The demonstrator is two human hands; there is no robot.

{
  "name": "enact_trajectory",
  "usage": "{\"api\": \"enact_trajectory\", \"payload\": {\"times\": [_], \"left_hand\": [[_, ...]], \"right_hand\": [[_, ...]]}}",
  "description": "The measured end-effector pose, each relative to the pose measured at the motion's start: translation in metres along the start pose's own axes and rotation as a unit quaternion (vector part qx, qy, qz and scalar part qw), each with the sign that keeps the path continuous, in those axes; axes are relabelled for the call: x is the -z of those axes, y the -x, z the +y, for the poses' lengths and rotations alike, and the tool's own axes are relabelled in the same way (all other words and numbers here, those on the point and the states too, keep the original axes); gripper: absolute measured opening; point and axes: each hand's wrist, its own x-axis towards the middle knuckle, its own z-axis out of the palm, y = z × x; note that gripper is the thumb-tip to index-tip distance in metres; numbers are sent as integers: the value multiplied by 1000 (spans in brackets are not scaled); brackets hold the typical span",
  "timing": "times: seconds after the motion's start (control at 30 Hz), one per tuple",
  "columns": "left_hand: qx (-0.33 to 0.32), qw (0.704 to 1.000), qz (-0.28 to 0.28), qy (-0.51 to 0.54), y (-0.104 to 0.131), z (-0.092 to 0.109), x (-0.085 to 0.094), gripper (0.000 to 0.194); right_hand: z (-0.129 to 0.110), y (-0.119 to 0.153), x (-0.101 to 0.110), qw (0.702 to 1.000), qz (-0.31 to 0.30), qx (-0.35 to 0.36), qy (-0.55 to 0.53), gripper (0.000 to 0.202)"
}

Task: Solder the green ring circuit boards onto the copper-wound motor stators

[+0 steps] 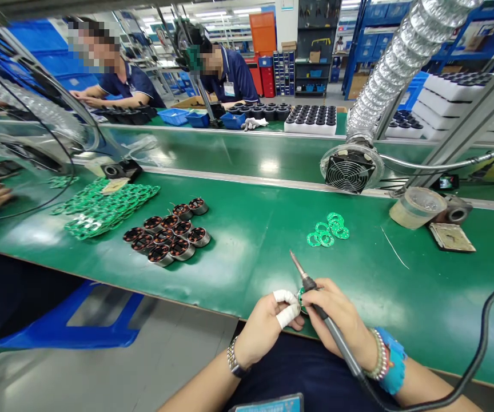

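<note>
My left hand (pixel 268 320), with white wraps on its thumb and a finger, pinches a green ring-shaped circuit board (pixel 302 296) near the table's front edge. Most of that piece is hidden by fingers, so anything beneath it cannot be made out. A soldering iron (pixel 337 337) lies in my right hand (pixel 337 315), its bare tip pointing up and to the left, away from the board. The fingertips of my right hand also meet the held piece. Several loose ring boards (pixel 326 239) rest on the table beyond my hands.
Several motor stators with copper windings (pixel 172 237) stand left of centre, beside a stack of green boards (pixel 105 209). At the right are a fume fan (pixel 347 171), a plastic tub (pixel 416 209), a solder wire (pixel 395 249) and a sponge tray (pixel 451 236). The iron's cord (pixel 482 337) loops right. Co-workers sit opposite.
</note>
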Motion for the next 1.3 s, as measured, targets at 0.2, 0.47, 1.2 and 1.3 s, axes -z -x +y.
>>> {"api": "enact_trajectory", "payload": {"times": [0.2, 0.47, 1.2, 1.3], "left_hand": [[16, 1000, 8, -13, -2, 0, 2, 19], [20, 1000, 8, -17, -2, 0, 3, 15], [18, 999, 16, -28, -4, -1, 3, 16], [19, 999, 12, -36, -4, -2, 3, 16]], "right_hand": [[-9, 8, 29, 998, 26, -52, -14, 23], [-22, 21, 51, 996, -21, -84, -35, 22], [-23, 18, 55, 993, -11, -114, -34, 20], [-20, 24, 65, 992, 21, -122, 5, 20]]}}
